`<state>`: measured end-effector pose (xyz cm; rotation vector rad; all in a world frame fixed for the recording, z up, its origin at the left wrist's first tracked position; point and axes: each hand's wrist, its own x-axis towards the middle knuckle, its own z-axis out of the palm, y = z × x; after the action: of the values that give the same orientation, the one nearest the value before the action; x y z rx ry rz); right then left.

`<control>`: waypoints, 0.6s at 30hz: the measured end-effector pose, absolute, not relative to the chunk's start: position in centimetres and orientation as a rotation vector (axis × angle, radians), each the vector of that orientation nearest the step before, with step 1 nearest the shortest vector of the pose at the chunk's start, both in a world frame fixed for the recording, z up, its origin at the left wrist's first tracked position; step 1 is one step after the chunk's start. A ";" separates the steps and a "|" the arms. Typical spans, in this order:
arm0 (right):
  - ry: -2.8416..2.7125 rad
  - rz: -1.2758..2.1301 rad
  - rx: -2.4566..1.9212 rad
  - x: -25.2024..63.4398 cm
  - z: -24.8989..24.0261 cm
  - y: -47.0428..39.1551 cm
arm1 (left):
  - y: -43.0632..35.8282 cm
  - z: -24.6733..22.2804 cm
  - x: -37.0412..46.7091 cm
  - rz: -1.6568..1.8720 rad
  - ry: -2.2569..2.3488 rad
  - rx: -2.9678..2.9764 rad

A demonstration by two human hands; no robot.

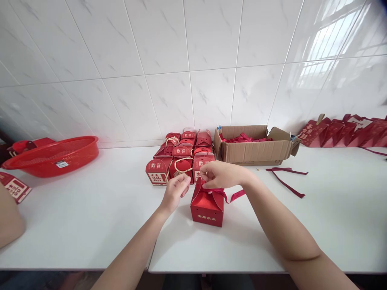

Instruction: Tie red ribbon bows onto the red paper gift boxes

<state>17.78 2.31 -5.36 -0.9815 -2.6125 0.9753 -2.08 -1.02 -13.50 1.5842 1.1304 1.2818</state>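
A small red box (207, 208) with gold characters stands on the white table, its top flaps folded inward. My right hand (222, 175) is over the top of the box, fingers bent together at the flaps. From under that hand a red ribbon (236, 196) trails out to the right. My left hand (177, 191) is just left of the box top, its fingers closed in a pinch; what they hold, if anything, is too small to make out. The fingertips of my right hand are partly hidden.
Behind stand several red boxes (159, 166) with cord handles. A cardboard box (256, 152) holds red ribbons. A loose ribbon (287, 184) lies right, near more red boxes (338, 133). At left are a red basin (69, 155) and another person's arm (10, 219).
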 end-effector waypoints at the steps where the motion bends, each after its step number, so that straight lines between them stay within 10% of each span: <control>1: -2.614 0.971 -0.983 17.8 -5.4 2.3 | -1.1 -13.4 -2.1 1.235 1.127 1.613; 10: -2.631 0.961 -0.990 17.8 -5.1 2.3 | -0.9 -12.6 -1.4 1.121 1.214 1.803; 18: -2.441 0.868 -0.972 19.1 -4.4 1.7 | -0.8 -2.8 -1.6 1.101 1.140 1.893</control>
<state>19.11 1.74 -4.43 -0.9716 -2.4410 0.8681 -1.60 -0.79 -2.85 1.8934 1.1401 1.1005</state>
